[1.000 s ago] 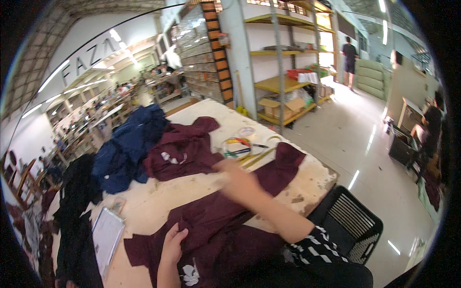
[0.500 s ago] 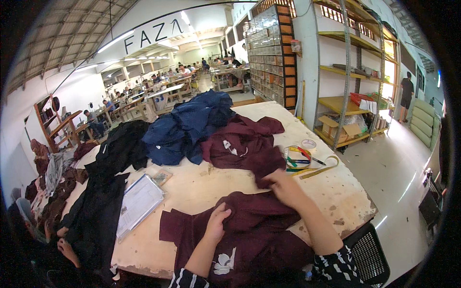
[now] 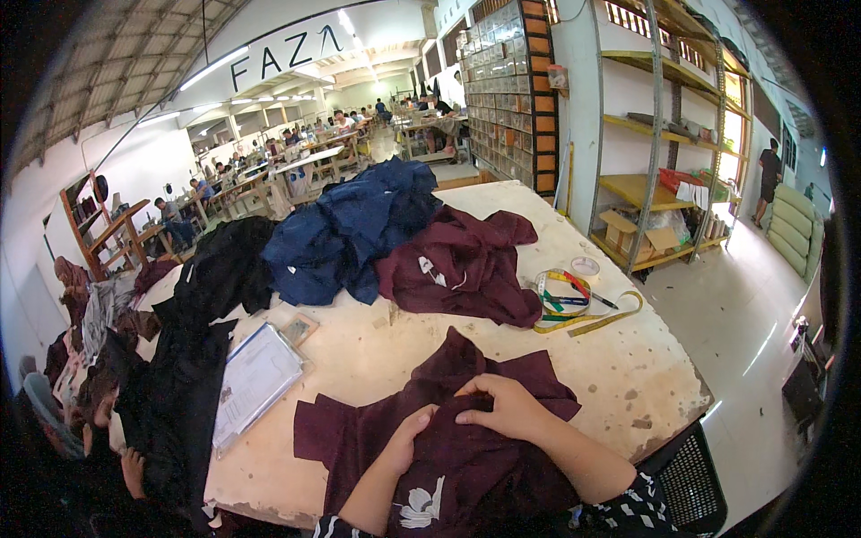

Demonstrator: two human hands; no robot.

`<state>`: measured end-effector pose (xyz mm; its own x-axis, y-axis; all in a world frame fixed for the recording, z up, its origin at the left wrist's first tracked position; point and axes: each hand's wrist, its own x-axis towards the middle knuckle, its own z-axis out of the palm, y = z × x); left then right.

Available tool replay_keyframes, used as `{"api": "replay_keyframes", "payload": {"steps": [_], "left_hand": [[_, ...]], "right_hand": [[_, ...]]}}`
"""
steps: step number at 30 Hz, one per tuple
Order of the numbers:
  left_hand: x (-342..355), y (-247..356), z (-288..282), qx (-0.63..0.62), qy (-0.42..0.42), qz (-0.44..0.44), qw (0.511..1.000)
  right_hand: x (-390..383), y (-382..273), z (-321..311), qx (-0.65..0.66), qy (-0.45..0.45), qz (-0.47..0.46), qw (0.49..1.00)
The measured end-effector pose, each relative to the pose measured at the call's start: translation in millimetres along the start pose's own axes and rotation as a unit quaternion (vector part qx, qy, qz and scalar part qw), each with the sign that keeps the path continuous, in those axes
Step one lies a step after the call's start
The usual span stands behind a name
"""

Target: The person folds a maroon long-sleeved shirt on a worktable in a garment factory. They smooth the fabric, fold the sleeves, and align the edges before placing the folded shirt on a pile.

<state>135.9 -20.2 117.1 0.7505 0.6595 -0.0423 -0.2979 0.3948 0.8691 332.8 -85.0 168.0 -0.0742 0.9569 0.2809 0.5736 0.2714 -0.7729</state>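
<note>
A maroon short-sleeved shirt (image 3: 475, 484) with a white flower motif lies spread at the table's near edge, its sleeves out to either side and a peak of cloth standing up at the far end. My left hand (image 3: 404, 439) is closed on the cloth near its middle, thumb on top and fingers mostly hidden in the folds. Close to its right, my right hand (image 3: 507, 408) grips the same shirt, thumb and forefinger curved around the fabric. Beyond them lies a bunched maroon garment pile (image 3: 466, 269) with a white patch on it.
A blue garment heap (image 3: 350, 233) and black garments (image 3: 193, 359) lie left, beside a clipboard with papers (image 3: 260, 372). Right are a measuring tape (image 3: 619, 316), a pen (image 3: 604, 301) and a tape roll (image 3: 585, 266). Another person's hand (image 3: 133, 471) touches the black cloth. Metal shelving (image 3: 659, 143) stands behind.
My right hand has come back from the far maroon pile toward my left hand, now on the near shirt. The shirt's far part now lies apart from the pile.
</note>
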Motion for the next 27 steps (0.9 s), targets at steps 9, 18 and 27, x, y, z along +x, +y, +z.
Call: {"api": "replay_keyframes", "payload": {"steps": [9, 18, 27], "left_hand": [[-2.9, 5.4, -1.0, 0.039, 0.006, -0.045, 0.998], [-1.4, -0.4, -2.3, 0.066, 0.036, 0.053, 0.996], [-7.7, 1.8, 12.6, 0.229, 0.016, 0.068, 0.971]], "right_hand": [[-2.5, -17.6, 0.8, -0.037, 0.006, -0.042, 0.998], [-2.8, -11.5, 2.7, 0.176, 0.016, 0.040, 0.983], [-0.6, -15.2, 1.7, 0.013, 0.075, -0.031, 0.997]]}}
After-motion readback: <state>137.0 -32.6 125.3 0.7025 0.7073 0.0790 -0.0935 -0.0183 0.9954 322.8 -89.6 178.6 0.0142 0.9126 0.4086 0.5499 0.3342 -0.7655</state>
